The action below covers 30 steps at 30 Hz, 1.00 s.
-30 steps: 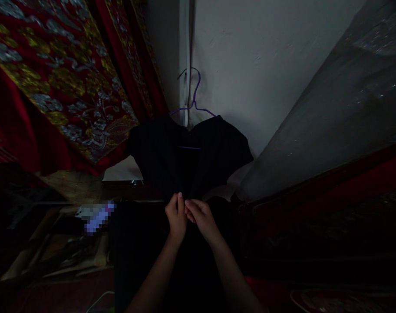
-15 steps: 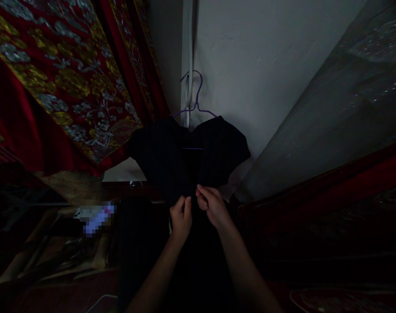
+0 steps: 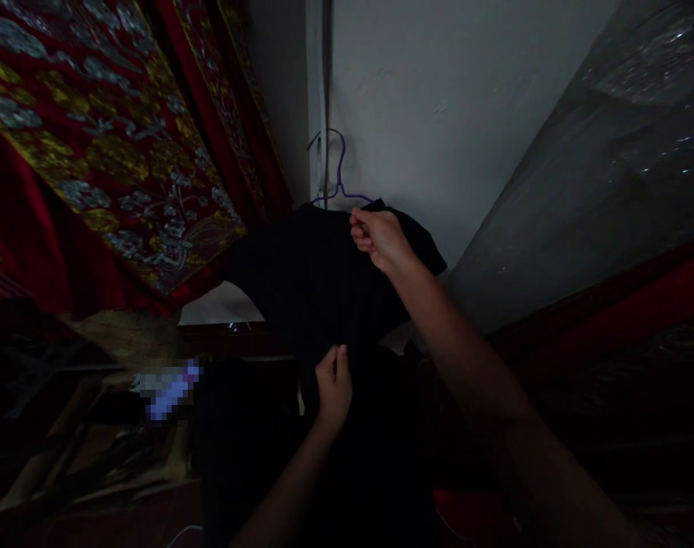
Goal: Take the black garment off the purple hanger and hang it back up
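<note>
A black short-sleeved shirt [image 3: 301, 266] hangs from a purple hanger [image 3: 342, 171], which is hooked at a white strip on the wall. Low on the shirt's front, the thumb and fingers of my left hand [image 3: 334, 388] are closed in a pinch on the dark cloth. My right hand [image 3: 384, 237] is up at the neckline, its fingers closed on the shirt's upper edge just under the hanger. The front looks drawn together between both hands. In the dim light, any buttons or seams cannot be made out.
Red cloth with gold and silver embroidery [image 3: 124, 152] hangs at the left. Shiny clear plastic sheeting [image 3: 552, 183] covers something at the right. Behind the shirt is a pale wall [image 3: 415, 99]. A wooden frame [image 3: 179, 449] stands low at the left, with a blurred pale item on it.
My right hand has moved up from beside my left hand to the neckline. The shirt's V-shaped opening has closed over. My left hand stays pinched low on the front.
</note>
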### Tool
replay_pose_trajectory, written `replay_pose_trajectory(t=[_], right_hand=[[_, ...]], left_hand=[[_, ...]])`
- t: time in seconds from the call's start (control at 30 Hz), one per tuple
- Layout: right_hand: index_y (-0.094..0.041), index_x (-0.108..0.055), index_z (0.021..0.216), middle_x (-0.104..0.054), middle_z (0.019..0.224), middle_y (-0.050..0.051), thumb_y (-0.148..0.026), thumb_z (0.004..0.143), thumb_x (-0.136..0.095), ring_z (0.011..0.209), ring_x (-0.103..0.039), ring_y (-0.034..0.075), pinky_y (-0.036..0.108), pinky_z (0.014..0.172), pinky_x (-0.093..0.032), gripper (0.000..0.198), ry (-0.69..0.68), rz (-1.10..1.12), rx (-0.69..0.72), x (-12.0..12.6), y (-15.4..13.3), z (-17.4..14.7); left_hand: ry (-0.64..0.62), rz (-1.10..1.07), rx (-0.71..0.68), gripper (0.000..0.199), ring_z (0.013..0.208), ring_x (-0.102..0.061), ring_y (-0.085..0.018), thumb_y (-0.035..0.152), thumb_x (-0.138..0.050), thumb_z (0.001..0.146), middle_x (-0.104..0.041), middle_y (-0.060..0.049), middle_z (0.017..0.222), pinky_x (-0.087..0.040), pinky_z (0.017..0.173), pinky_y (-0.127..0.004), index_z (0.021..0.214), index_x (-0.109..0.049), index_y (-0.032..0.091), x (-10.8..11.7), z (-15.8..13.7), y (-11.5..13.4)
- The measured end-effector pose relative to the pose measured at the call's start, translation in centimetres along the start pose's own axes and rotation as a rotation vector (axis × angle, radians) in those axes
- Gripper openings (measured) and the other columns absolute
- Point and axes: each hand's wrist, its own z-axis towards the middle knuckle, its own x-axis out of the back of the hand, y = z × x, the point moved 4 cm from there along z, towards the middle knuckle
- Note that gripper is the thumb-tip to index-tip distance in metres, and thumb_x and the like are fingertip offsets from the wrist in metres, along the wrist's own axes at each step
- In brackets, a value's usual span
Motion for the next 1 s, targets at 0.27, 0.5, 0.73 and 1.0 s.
replay_pose_trajectory(t=[0.27,0.5,0.73,1.0], right_hand=[[-0.016,-0.054,0.065,-0.046,0.043,-0.007,-0.031,0.098,-0.058,0.035,-0.034,0.003,0.016,0.036,-0.021,0.037,-0.014,-0.112,0.169,-0.3,0.3,-1.8],[-0.017,-0.057,0.065,-0.048,0.047,-0.006,-0.043,0.095,-0.062,0.039,-0.041,0.005,0.017,0.040,-0.028,0.040,-0.025,-0.222,0.334,-0.5,0.9,-3.3],[-0.019,-0.058,0.067,-0.046,0.048,-0.006,-0.043,0.098,-0.057,0.044,-0.042,0.007,0.021,0.048,-0.032,0.040,-0.034,-0.317,0.437,-0.7,1.2,-4.2],[-0.020,-0.058,0.062,-0.049,0.051,-0.004,-0.028,0.097,-0.055,0.050,-0.047,0.011,0.025,0.055,-0.030,0.036,-0.021,-0.608,0.469,-0.4,7.6,-2.6]], left_hand=[[-0.100,0.034,-0.087,0.050,0.056,-0.038,-0.011,0.057,-0.058,0.093,-0.040,0.004,0.059,-0.031,0.053,-0.023,0.063,-0.048,0.019,0.5,3.3,1.0],[-0.089,-0.012,-0.612,0.027,0.060,-0.050,-0.011,0.044,-0.054,0.101,-0.053,0.003,0.073,-0.038,0.057,-0.023,0.118,-0.059,0.023,0.9,13.5,14.5],[-0.164,0.279,-0.771,0.036,0.060,-0.051,-0.011,0.041,-0.053,0.101,-0.055,0.002,0.064,-0.036,0.059,-0.024,0.075,-0.060,0.018,-0.1,15.5,18.4],[0.155,0.238,-0.819,0.039,0.055,-0.044,-0.009,0.040,-0.059,0.099,-0.044,0.006,0.058,-0.030,0.057,-0.025,0.067,-0.051,0.018,1.5,17.8,20.8]])
